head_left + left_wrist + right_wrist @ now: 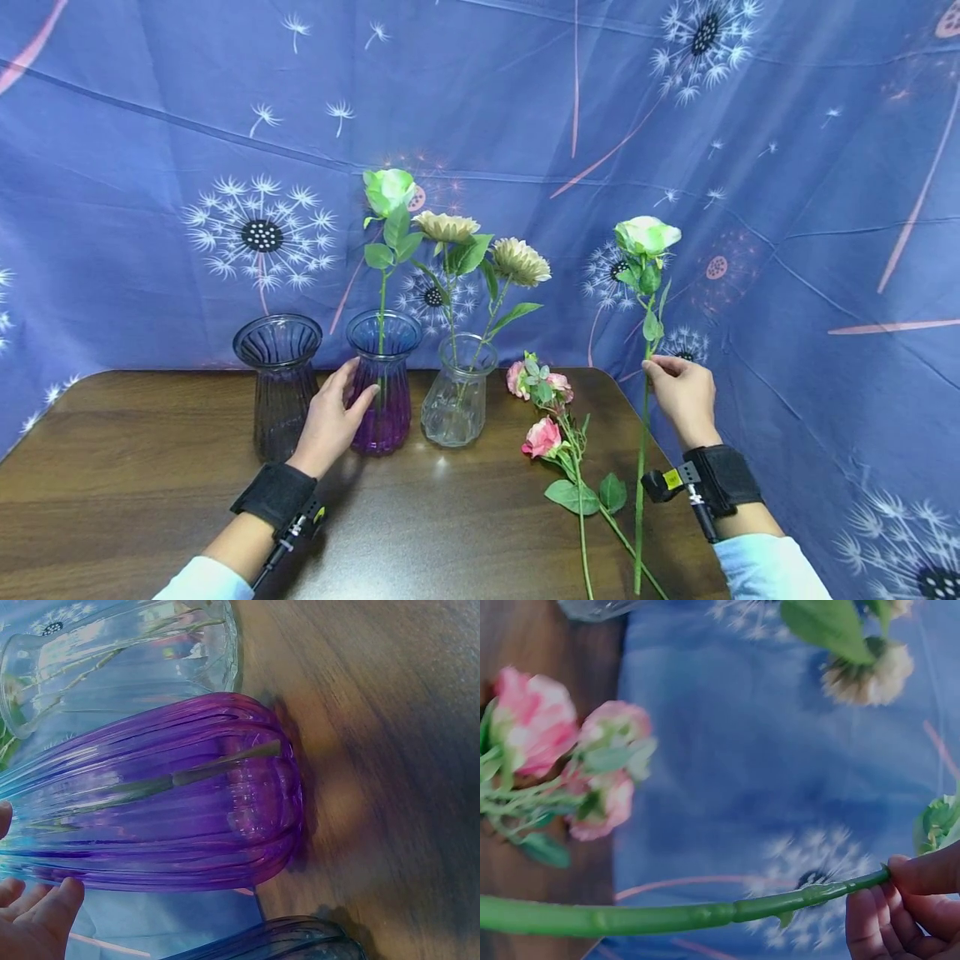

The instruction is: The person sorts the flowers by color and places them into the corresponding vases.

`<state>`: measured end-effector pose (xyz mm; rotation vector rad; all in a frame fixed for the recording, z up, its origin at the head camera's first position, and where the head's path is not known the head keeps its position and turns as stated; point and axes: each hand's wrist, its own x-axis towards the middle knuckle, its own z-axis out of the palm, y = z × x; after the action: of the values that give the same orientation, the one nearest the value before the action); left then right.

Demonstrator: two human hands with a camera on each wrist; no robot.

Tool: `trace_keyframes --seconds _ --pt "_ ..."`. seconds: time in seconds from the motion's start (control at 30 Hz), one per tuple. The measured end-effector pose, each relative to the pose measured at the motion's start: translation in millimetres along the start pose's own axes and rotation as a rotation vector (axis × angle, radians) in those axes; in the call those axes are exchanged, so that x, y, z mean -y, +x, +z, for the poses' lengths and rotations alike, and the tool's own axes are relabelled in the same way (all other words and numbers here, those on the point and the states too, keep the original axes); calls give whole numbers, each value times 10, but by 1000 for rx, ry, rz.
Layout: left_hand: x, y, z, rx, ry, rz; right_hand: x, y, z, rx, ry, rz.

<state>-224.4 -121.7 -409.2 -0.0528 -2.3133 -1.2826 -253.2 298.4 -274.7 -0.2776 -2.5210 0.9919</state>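
My left hand is at the left side of a blue-and-purple glass vase, thumb across its front and fingers along its side, loosely holding it. One green-white rose stands in that vase; its cut stem end shows through the purple glass in the left wrist view. On the right, my right hand pinches the stem of a second green-white rose between thumb and fingers. This rose is upright, its long green stem reaching below the hand.
Left of the purple vase stands a dark grey glass vase. To its right, a clear glass vase holds two cream flowers. Pink roses lie on the brown wooden table. A blue dandelion-print cloth hangs behind.
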Motion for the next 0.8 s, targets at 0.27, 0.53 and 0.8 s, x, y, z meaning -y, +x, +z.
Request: trace_keyframes --seconds 0.27,0.53,0.8 --pt "-12 4 -6 9 15 -13 462 9 19 -54 141 -90" --pt "-16 6 -6 37 21 -43 928 5 74 -29 275 -168" --pt "-18 10 -3 31 14 -25 1345 -6 173 13 338 -268"
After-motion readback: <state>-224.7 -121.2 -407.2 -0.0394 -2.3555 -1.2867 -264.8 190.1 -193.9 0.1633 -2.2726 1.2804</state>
